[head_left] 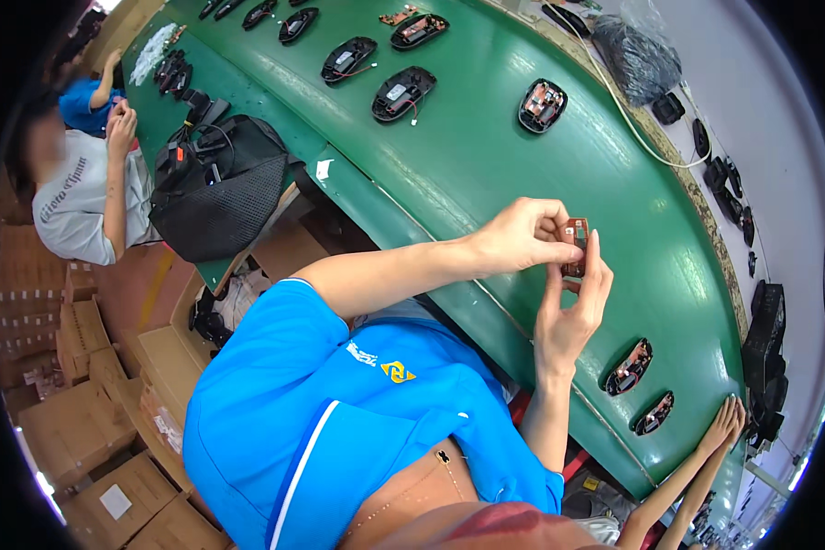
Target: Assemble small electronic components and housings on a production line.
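Note:
My left hand (521, 240) pinches a small reddish-brown circuit board (575, 235) between thumb and fingers, above the green work surface (486, 165). From below, my right hand (573, 316) grips the lower part of the same board, its thumb and fingers raised around it. The fingers cover part of the board. Beyond my hands lies an open black computer mouse shell (543, 106) with copper-coloured boards inside. Two similar open mouse shells, one (628, 367) above the other (654, 413), rest to the right of my right hand.
More mouse shells (403, 94) lie farther left along the surface. A black bag (225, 183) sits at the left. A white cable (605, 87) and a dark plastic bag (637, 60) line the far edge. Co-workers' hands (724, 426) are at right, another person (87, 197) at left.

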### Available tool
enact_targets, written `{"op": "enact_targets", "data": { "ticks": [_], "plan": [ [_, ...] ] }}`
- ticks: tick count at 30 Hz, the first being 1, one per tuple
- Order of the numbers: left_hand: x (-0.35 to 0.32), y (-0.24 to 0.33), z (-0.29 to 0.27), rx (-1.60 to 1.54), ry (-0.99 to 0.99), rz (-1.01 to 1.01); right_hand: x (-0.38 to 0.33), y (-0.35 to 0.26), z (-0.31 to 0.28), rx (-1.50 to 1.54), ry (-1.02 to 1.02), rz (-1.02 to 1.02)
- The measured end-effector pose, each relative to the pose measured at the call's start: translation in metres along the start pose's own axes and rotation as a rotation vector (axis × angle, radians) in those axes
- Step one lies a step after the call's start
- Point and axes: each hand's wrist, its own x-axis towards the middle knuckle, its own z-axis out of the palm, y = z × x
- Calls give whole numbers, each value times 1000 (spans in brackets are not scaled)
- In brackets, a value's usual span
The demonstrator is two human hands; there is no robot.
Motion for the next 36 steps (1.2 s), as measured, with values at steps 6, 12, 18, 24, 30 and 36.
{"op": "enact_targets", "data": {
  "ticks": [6,12,18,24,30,36],
  "plan": [
    [-16,44,-63,1281,453,534,-5,29,-28,-63,-18,139],
    [1,74,-206,1728,858,195,-26,57,-54,-136,-59,265],
    [-8,87,-207,1543,864,112,-35,46,-53,-204,-47,125],
    [-9,63,-162,1382,516,234,-44,49,-64,-130,-79,228],
    [-15,37,-87,1190,93,240,-51,51,-64,-218,-17,164],
    [-13,22,-34,1147,-241,268,-54,46,-76,-252,-74,194]
  ]
}}
